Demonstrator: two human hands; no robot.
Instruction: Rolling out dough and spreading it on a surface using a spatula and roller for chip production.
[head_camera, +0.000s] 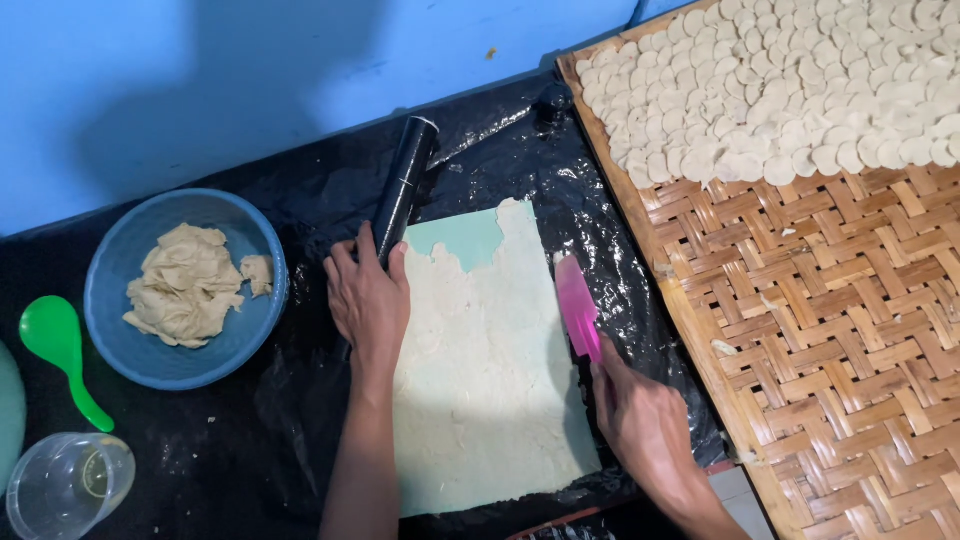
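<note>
So, going left to right across the table:

Far left: green spoon (55, 345) lying on the black plastic sheet (300, 420), clear cup (68, 485) near the bottom corner.
Bowl: blue bowl (185, 288) with a lump of spare dough (190, 283) in it, not rolled yet by the look of it.
Roller: black roller (403, 188) lying at an angle, its lower end under the left hand.
Left hand: left hand (368, 300) palm down, fingers close together, resting on the roller's end right at the left edge of the dough sheet.
Dough sheet: flat dough sheet (490, 380) spread over a teal mat (468, 237); a bare patch of mat shows at the top, so coverage isn't complete.
Scraper: pink scraper (578, 305) at the sheet's right edge.
Right hand: right hand (640, 415) closed around the scraper's lower end, blade pointing away.
Tray: woven tray (820, 330) on the right, top part packed with small cut dough discs (800, 80), lower part bare.
Progress: I'd guess well along, lots of discs done, this sheet uncut, bowl dough left.
</note>
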